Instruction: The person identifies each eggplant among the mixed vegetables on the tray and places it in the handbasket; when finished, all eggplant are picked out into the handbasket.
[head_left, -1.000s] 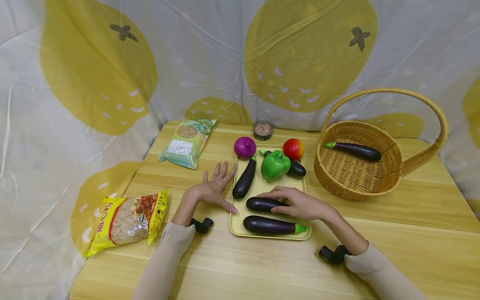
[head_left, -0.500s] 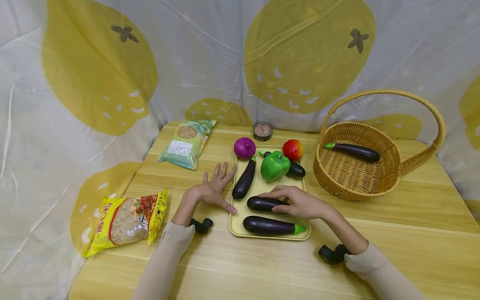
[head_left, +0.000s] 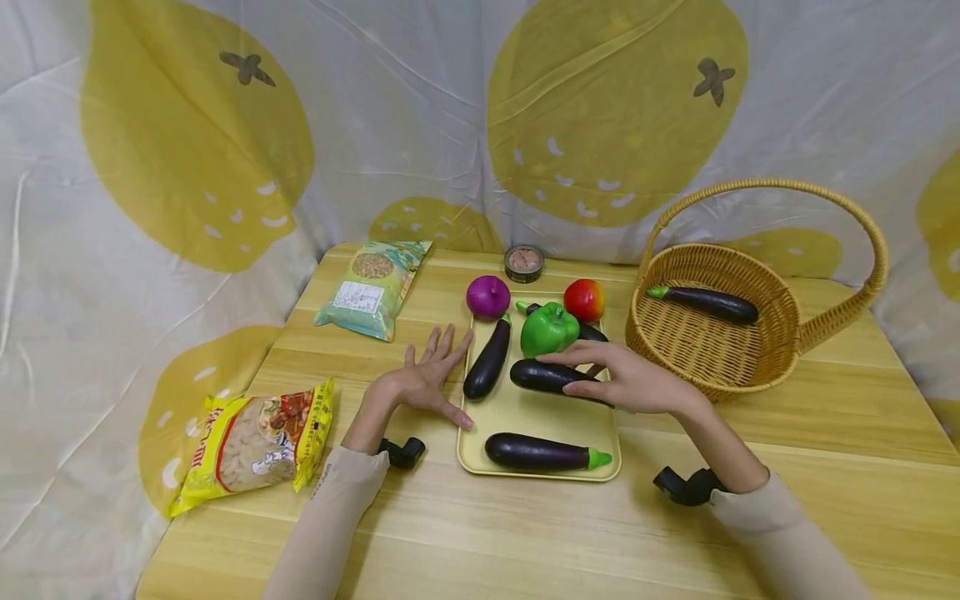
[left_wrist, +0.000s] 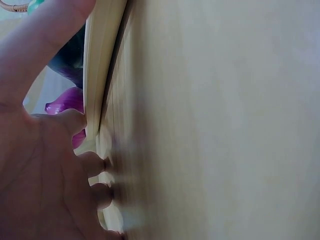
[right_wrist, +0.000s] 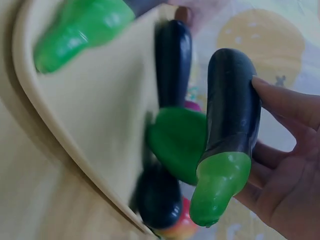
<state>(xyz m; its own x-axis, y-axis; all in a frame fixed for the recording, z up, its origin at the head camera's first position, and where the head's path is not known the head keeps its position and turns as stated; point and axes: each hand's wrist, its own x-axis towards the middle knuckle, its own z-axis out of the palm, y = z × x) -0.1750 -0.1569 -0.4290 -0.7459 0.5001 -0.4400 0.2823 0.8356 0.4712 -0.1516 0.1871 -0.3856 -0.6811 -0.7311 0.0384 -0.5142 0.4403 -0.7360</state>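
Observation:
My right hand (head_left: 633,379) grips an eggplant (head_left: 551,377) between thumb and fingers, above the pale yellow tray (head_left: 517,429). In the right wrist view this eggplant (right_wrist: 232,105) shows its green stem end and hangs clear of the tray. My left hand (head_left: 427,379) lies spread at the tray's left edge, thumb and fingertips at the rim, holding nothing. On the tray, one eggplant (head_left: 536,451) lies along the near side and another (head_left: 489,362) slants at the left. A green bell pepper (head_left: 550,329) rests against a further eggplant (head_left: 592,333), partly hidden by it.
A wicker basket (head_left: 637,333) with a tall handle stands right of the tray, an eggplant (head_left: 712,304) inside. A purple onion (head_left: 488,297) and a red fruit (head_left: 584,300) sit at the tray's far end. Beyond is a round tin (head_left: 523,262). Two bags (head_left: 371,287) (head_left: 258,442) lie left.
My right hand has lifted the eggplant from the tray and carried it a little away from me and to the right. My left hand has stayed in place.

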